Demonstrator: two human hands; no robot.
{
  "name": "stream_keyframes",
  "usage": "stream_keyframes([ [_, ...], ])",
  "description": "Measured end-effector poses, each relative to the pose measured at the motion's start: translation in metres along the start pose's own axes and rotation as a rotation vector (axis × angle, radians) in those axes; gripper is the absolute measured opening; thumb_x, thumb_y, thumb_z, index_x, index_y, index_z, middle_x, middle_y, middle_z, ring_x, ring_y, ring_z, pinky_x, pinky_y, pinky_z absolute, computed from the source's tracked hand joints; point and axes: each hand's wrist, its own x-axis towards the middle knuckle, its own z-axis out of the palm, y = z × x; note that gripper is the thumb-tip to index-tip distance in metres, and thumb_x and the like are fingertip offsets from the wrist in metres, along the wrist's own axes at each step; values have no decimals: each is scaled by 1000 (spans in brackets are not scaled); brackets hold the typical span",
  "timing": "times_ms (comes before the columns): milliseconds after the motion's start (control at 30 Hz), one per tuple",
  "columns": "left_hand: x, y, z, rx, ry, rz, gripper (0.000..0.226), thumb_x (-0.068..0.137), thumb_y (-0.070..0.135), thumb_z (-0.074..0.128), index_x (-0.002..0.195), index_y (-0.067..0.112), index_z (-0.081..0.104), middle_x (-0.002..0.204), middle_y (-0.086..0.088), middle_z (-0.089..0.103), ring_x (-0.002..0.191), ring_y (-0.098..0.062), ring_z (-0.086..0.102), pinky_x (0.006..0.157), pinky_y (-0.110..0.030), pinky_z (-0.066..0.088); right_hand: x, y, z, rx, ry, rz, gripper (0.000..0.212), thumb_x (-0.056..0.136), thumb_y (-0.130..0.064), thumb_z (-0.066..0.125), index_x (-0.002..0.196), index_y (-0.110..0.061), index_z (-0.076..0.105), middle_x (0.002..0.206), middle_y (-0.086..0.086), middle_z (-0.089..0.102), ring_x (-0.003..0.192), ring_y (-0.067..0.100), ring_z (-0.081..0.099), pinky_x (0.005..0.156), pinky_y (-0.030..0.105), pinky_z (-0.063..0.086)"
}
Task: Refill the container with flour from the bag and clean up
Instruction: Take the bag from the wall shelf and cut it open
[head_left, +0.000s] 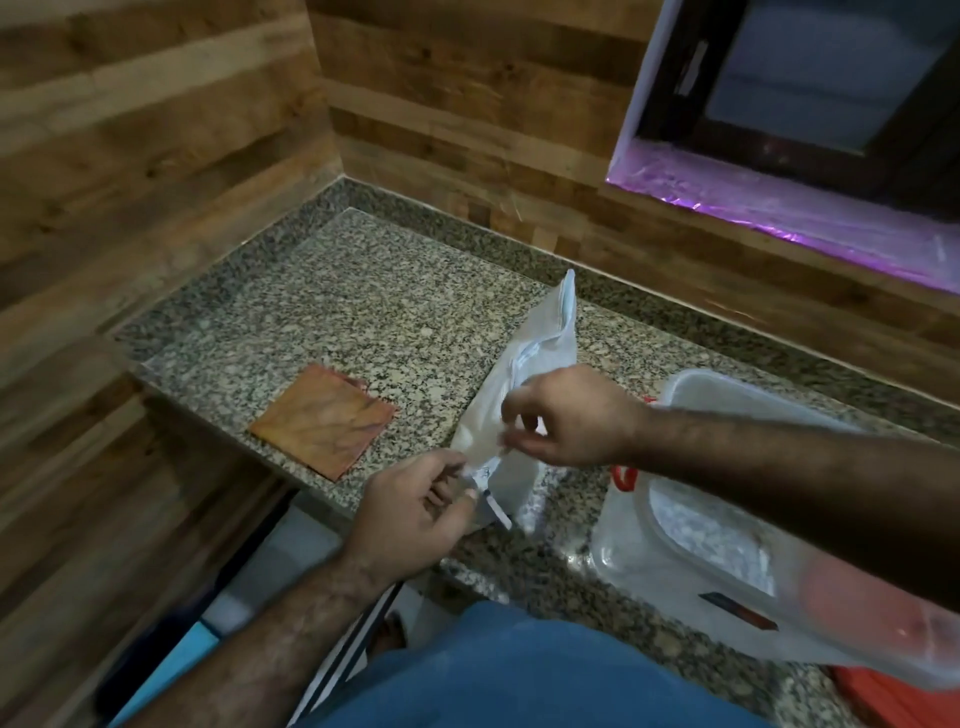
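Note:
A white plastic flour bag (540, 358) lies on the granite counter (332, 312), its far end sticking up. My left hand (415, 504) pinches the bag's near corner at the counter's front edge. My right hand (566, 415) reaches over from the right and grips the bag's middle edge with its fingertips. To the right, a clear plastic container (727, 410) stands behind my right forearm, partly hidden. Its clear lid (691, 545), with a red clip, lies flat in front of it.
An orange-brown folded cloth (322, 421) lies on the counter left of the bag. Wood-panelled walls close the corner at left and back. A window ledge (779, 202) with plastic sheeting is at the upper right. Something orange (893, 696) shows at the lower right edge.

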Motion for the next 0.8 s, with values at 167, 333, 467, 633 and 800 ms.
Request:
stream_keyframes([
  [167,2,-4,1,12,86,14,37,79,12,64,112,12,81,103,5,80,88,1,68,84,-3,48,-10,-38,14,19,-46,-28,71,79,-88,51,97,-23,72,82,-8,74,68,11,68,57,28,52],
  [333,-3,-3,4,22,4,51,41,73,24,80,113,19,79,94,10,74,79,-4,66,69,-25,56,-7,-52,20,10,46,-41,28,95,-40,64,82,-17,73,70,0,71,57,17,58,50,27,31],
  [467,0,7,12,72,52,49,28,75,29,93,95,22,75,83,15,61,72,-5,55,61,-17,38,-10,-57,6,212,-36,30,13,91,-21,68,92,-18,80,70,-7,69,55,5,55,53,21,40],
  [633,8,15,22,168,182,109,27,88,36,87,76,16,73,71,6,65,66,-10,53,58,-21,32,-7,-55,-11,198,-27,132,22,94,-12,67,109,-15,83,96,-1,82,84,14,74,74,30,60],
  [800,10,16,24,258,194,151,32,84,20,86,64,12,62,63,0,58,61,-22,54,52,-34,39,1,-41,-27,45,-77,112,20,96,-7,71,110,-14,83,102,0,82,93,17,75,80,29,60],
])
